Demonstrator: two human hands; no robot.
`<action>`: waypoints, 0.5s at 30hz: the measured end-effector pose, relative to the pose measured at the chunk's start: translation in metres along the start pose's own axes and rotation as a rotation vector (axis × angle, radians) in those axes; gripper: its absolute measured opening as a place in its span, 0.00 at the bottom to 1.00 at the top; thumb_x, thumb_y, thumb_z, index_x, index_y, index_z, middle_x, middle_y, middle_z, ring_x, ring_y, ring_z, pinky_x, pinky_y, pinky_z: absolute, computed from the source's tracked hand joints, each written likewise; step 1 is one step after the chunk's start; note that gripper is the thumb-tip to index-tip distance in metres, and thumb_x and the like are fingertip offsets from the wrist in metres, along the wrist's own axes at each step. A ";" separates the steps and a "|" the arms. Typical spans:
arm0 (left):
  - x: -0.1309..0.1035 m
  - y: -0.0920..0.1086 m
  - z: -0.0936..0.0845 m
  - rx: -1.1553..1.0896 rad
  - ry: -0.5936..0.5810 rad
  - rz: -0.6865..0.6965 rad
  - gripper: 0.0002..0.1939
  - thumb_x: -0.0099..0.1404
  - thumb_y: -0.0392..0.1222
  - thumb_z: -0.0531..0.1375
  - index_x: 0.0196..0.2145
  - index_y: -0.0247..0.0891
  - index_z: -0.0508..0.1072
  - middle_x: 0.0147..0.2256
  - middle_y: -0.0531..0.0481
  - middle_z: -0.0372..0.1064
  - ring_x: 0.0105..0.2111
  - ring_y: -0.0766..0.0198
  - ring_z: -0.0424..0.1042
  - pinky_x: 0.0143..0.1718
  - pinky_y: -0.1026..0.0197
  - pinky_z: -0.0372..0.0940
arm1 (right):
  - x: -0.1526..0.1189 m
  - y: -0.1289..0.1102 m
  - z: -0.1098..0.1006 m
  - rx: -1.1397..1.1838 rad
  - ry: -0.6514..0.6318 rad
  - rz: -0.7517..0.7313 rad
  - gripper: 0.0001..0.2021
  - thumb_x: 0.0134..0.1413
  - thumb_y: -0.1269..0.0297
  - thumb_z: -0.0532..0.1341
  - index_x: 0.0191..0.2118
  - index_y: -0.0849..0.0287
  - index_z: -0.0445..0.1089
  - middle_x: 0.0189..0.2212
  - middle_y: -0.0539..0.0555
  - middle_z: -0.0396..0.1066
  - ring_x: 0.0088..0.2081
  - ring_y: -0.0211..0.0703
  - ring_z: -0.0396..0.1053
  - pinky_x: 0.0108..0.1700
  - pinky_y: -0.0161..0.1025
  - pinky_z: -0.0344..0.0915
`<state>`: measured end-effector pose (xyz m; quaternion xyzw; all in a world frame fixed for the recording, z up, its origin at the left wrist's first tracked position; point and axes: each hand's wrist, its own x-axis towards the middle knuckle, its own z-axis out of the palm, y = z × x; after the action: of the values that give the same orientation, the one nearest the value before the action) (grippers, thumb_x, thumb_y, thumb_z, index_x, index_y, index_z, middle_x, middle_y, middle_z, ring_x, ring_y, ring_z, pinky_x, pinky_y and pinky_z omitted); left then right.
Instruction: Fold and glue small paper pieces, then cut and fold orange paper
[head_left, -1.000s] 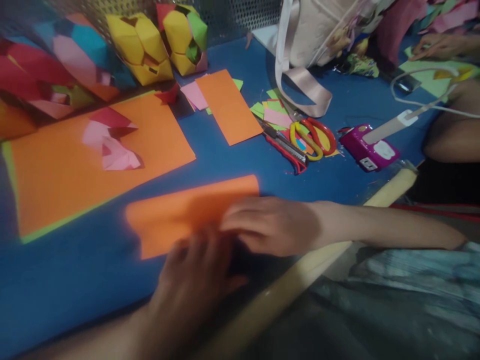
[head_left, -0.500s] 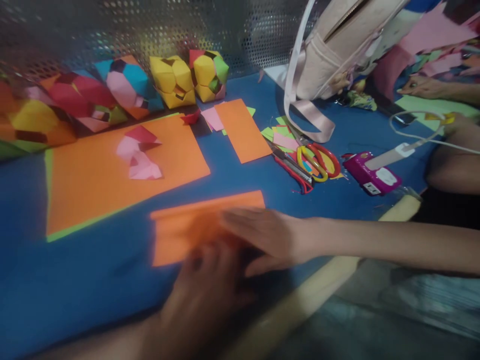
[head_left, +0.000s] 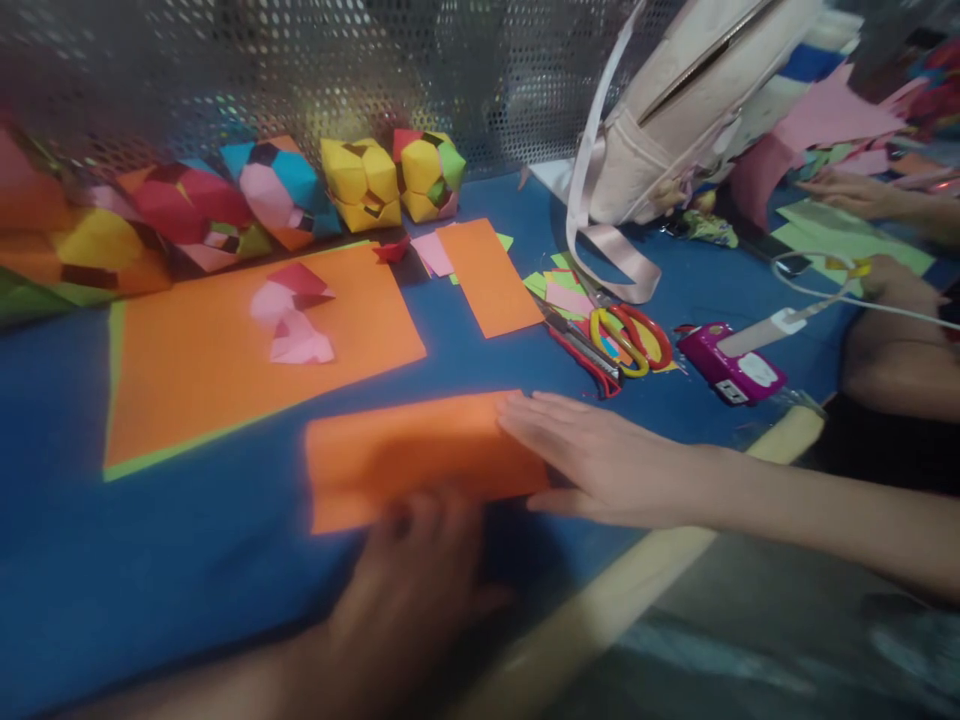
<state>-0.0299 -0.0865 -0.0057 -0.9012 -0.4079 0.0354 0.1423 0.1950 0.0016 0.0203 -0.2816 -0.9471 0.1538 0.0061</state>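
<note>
A folded orange paper (head_left: 420, 445) lies on the blue table surface (head_left: 187, 540) in front of me. My right hand (head_left: 592, 455) rests flat on its right end, fingers stretched out. At the paper's near edge is my left hand (head_left: 420, 570), blurred, with its thumb apart and its fingertips on or beside the paper. Farther back on the left, a large orange sheet (head_left: 180, 370) lies over a green one, with pink and red folded pieces (head_left: 300, 335) on top. A smaller orange rectangle (head_left: 491, 280) lies behind the folded paper.
Folded paper shapes (head_left: 364, 185) line the perforated metal panel (head_left: 487, 90). Scissors (head_left: 630, 340), a cutter (head_left: 581, 340), a purple device (head_left: 731, 365) and a pale bag (head_left: 652, 130) stand right. Another person's hands (head_left: 855, 195) are at far right. A pale edge (head_left: 652, 570) borders the table.
My right hand has slid right along the orange paper, uncovering more of it. The paper's far edge now looks flatter. My left hand has hardly moved. The camera view has shifted slightly.
</note>
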 end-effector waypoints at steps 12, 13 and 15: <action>0.002 -0.002 -0.004 -0.038 0.061 -0.029 0.35 0.53 0.68 0.60 0.44 0.34 0.77 0.39 0.38 0.73 0.36 0.51 0.68 0.35 0.52 0.65 | 0.076 0.016 0.018 0.256 -0.111 -0.488 0.26 0.64 0.63 0.47 0.63 0.73 0.54 0.65 0.65 0.51 0.68 0.40 0.43 0.67 0.39 0.45; 0.002 -0.001 -0.003 -0.038 0.058 -0.026 0.35 0.53 0.68 0.60 0.44 0.34 0.77 0.39 0.38 0.73 0.36 0.52 0.68 0.35 0.52 0.65 | 0.082 0.018 0.020 0.273 -0.113 -0.507 0.26 0.64 0.64 0.47 0.63 0.73 0.54 0.65 0.64 0.50 0.68 0.40 0.42 0.67 0.39 0.44; 0.002 -0.001 -0.002 -0.036 0.067 -0.020 0.34 0.54 0.68 0.59 0.44 0.35 0.77 0.40 0.38 0.72 0.36 0.51 0.68 0.35 0.52 0.65 | 0.091 0.020 0.024 0.295 -0.103 -0.537 0.26 0.63 0.65 0.47 0.63 0.73 0.54 0.66 0.64 0.49 0.68 0.40 0.42 0.67 0.39 0.44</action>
<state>-0.0292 -0.0853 -0.0033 -0.9001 -0.4126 -0.0035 0.1398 0.1267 0.0598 -0.0152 -0.0091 -0.9541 0.2966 0.0393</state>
